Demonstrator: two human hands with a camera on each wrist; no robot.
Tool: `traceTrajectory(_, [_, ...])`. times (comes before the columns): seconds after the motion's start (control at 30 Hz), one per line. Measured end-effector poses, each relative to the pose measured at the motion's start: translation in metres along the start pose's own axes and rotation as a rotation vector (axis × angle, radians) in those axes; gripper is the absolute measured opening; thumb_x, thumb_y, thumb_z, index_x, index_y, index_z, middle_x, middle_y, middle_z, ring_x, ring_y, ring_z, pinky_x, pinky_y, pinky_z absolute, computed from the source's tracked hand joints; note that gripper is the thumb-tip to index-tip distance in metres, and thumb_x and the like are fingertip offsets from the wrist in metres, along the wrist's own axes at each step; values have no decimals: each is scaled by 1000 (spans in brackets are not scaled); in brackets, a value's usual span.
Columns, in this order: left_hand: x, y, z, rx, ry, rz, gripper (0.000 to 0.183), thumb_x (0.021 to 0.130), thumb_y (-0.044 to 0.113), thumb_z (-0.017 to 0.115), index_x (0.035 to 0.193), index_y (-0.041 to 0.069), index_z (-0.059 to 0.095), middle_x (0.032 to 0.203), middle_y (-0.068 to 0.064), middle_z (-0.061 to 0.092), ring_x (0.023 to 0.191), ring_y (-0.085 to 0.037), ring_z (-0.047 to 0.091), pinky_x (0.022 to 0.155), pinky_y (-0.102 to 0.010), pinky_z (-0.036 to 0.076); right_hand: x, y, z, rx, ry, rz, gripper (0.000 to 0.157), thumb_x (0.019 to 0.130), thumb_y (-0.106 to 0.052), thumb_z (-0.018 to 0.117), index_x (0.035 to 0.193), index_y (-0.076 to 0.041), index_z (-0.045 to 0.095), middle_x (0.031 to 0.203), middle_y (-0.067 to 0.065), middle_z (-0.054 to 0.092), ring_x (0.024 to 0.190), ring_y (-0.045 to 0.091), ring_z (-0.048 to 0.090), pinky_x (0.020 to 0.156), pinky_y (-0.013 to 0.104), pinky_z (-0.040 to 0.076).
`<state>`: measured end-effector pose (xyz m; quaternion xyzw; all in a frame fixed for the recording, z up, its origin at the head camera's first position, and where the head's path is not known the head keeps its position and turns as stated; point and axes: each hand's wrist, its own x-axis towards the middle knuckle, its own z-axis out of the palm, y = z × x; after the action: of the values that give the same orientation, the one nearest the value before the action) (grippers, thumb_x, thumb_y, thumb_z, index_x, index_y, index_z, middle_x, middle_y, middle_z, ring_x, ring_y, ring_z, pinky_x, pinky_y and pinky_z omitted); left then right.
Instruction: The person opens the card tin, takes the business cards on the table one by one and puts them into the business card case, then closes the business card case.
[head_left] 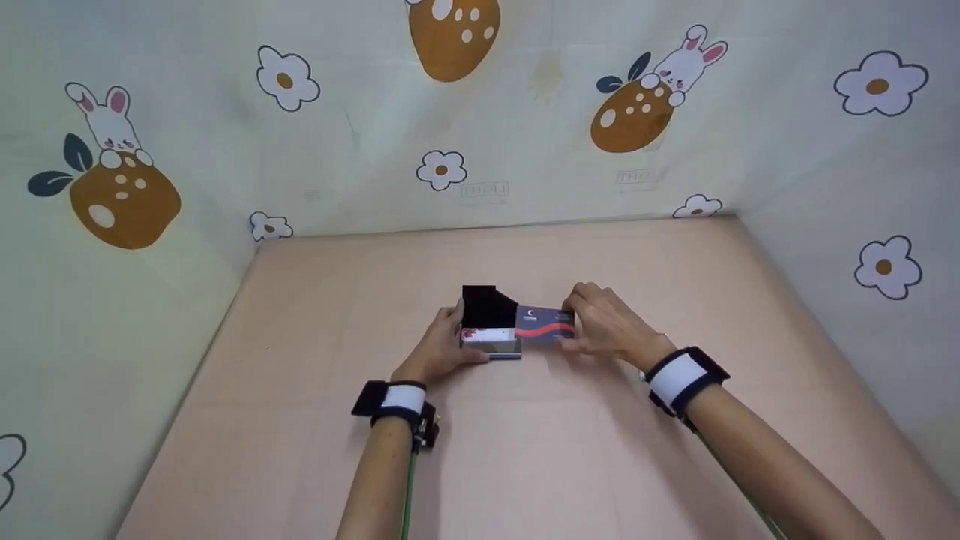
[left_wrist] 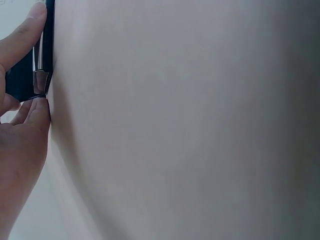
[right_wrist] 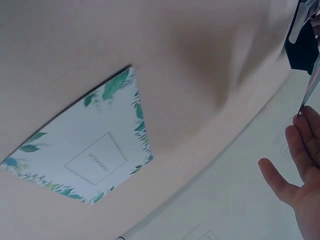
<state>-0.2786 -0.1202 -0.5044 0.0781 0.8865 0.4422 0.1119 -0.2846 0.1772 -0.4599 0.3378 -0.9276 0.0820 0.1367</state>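
Note:
My left hand (head_left: 437, 346) grips a small black card case (head_left: 487, 307) by its left side, thumb along the front edge. The case's black flap stands raised at the back, and a white card with a red flower print (head_left: 487, 335) shows in its front part. In the left wrist view, the thumb (left_wrist: 25, 35) lies over the case (left_wrist: 49, 45) while other fingertips touch its lower end. A blue-purple card with a red wave (head_left: 544, 324) is held at its right end by my right hand (head_left: 607, 322). Its left end meets the case's right side.
A pinkish tabletop (head_left: 525, 465) lies below both hands, with a wall cloth of bunnies and flowers (head_left: 360, 150) around its back and sides. A flat white piece with green leaf print (right_wrist: 95, 160) lies on the surface in the right wrist view.

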Motion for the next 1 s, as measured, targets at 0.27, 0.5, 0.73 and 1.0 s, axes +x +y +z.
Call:
traceTrajectory(0.27, [0,-1,-4,33,-1,70,112,79,25,87,160,4,13,155,-24,32,147,-37,33,126,-46,24,18,-7,3,5,-13,-8,55,72,-39,85,106,1,70,101,12,63,92,25,56,83,46,56])
traceTrajectory(0.5, [1,2,-4,20,-7,24,110,79,24,86,161,8,13,159,-20,29,150,-36,29,127,-46,23,32,-16,7,-14,-40,-27,55,75,-41,83,107,0,69,101,11,62,93,25,56,85,44,53])
traceTrajectory(0.73, [0,3,-2,-5,8,-2,111,77,23,87,160,9,15,160,-19,30,151,-36,27,127,-47,21,42,-26,16,-24,-61,-29,58,75,-45,82,109,0,68,102,12,62,95,25,57,87,44,54])
traceTrajectory(1.0, [-1,1,-2,-19,9,0,114,75,22,89,160,9,15,158,-20,31,150,-37,29,127,-47,21,50,-35,27,-11,-69,-17,57,76,-44,82,108,1,68,103,13,62,95,26,57,87,46,57])
